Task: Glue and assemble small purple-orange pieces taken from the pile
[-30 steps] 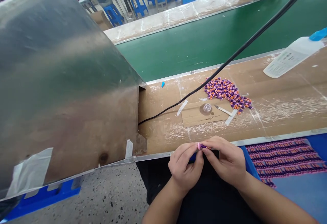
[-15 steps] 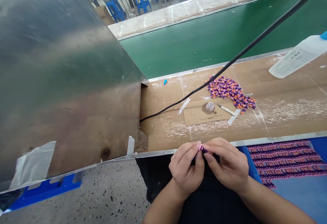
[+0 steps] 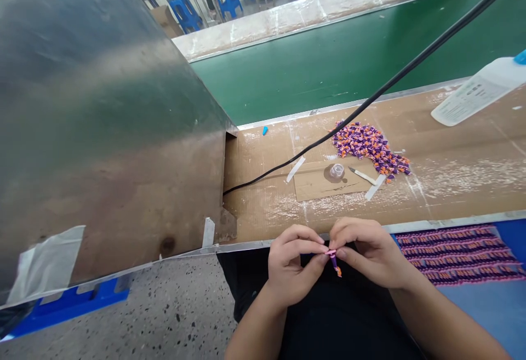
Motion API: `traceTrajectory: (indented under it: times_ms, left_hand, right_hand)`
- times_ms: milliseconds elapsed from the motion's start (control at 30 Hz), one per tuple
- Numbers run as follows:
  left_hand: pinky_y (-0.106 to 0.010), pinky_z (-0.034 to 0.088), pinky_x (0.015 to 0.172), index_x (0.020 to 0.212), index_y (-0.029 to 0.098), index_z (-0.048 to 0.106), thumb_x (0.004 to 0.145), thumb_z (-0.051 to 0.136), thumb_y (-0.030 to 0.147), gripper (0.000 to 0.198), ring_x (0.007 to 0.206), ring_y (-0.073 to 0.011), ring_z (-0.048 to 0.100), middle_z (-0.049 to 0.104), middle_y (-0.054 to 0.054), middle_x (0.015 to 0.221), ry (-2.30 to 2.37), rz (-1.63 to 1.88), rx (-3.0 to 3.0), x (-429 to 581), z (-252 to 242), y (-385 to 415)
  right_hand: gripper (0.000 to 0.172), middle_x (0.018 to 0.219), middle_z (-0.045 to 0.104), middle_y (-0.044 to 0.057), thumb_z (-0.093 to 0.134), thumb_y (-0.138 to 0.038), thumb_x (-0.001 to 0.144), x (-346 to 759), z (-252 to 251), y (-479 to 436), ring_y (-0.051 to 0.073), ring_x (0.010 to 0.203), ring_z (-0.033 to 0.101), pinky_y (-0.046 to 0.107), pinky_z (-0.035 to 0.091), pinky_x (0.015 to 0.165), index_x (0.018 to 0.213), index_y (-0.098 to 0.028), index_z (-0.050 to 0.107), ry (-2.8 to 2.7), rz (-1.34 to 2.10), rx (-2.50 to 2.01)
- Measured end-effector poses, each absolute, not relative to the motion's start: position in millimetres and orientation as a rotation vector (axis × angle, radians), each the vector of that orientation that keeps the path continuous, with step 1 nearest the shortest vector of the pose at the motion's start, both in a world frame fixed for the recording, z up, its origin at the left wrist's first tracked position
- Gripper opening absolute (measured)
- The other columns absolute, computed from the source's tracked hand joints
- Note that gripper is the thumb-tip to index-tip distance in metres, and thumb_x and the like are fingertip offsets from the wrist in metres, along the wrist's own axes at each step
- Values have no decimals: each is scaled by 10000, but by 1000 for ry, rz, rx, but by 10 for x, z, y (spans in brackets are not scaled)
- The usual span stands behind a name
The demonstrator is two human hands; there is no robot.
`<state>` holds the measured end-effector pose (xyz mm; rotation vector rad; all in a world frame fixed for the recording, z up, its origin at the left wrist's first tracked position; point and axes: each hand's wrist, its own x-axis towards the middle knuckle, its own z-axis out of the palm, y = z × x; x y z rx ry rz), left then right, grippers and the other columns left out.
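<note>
At the bench's front edge, above my dark-clothed lap, my left hand [image 3: 292,268] and my right hand [image 3: 367,251] come together. Both pinch the pink top of a small purple piece [image 3: 334,262] between thumb and fingers. Its purple body hangs down between the hands and ends in an orange tip. What kind of thing it is I cannot make out. Beyond the hands lies a heap of similar purple, pink and orange pieces [image 3: 364,143]. On a cardboard sheet [image 3: 310,187] stand a small clear jar [image 3: 337,171] and a knife-like tool with a white handle [image 3: 364,176].
A large metal housing [image 3: 110,130] rises at left. A black cable [image 3: 382,91] crosses the bench. At right lies a white bottle [image 3: 472,94]; below it, a blue tray [image 3: 480,305] carries rows of pieces. Behind runs a green belt [image 3: 287,86].
The small piece has turned from lying sideways between the fingertips to hanging downward, its orange tip now showing. The fingers have shifted slightly to the right and opened out around it.
</note>
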<state>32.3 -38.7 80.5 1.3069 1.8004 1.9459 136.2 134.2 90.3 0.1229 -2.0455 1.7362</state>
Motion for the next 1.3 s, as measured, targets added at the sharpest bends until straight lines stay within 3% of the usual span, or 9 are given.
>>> traceTrajectory:
  times_ms: [233,433,600,700,967,1300]
  left_hand:
    - [-262,548,649,909,207,774,991,757,352,167,735,-136,597,576,-31,808,1577,1846,1200,285,802,-452]
    - [-258,525,642,905,205,775,988,759,341,161,739,-137,585,547,-26,801,1573,1851,1108,324,761,-446]
    - [-213,533,637,903,200,752,949,746,155,64,724,-109,599,573,-2,795,2088,1959,1108,389,753,-382]
    - [-205,550,640,938,191,742,921,734,88,104,712,-93,608,589,7,825,2330,1941,1204,412,758,-356]
    - [-232,612,658,1138,167,725,922,714,40,250,743,-116,664,641,-25,900,2557,1779,1489,424,753,-350]
    - [-247,627,685,1083,160,722,895,730,12,239,766,-135,683,650,-27,868,2690,1727,1560,441,765,-340]
  right_hand:
    - [317,771,657,32,590,-402,1097,1384,872,1284,141,690,604,268,509,643,881,-198,700,-2027,2070,224]
    - [362,762,647,36,625,-469,1071,1370,751,1272,144,686,596,269,515,630,847,-193,696,-1954,2241,143]
    - [166,879,742,64,625,-319,1062,1387,671,1216,146,699,686,247,591,608,1088,-217,753,-2007,1881,-82]
    - [248,947,784,71,655,-230,1007,1400,687,1156,155,724,725,262,643,654,1243,-232,732,-2040,1611,-27]
    - [225,891,822,43,689,-83,950,1375,816,1087,171,737,795,252,683,694,1082,-241,779,-2099,1237,-119]
    - [265,884,796,39,687,-36,939,1358,832,1029,157,726,769,244,671,675,1102,-230,764,-2069,1125,-44]
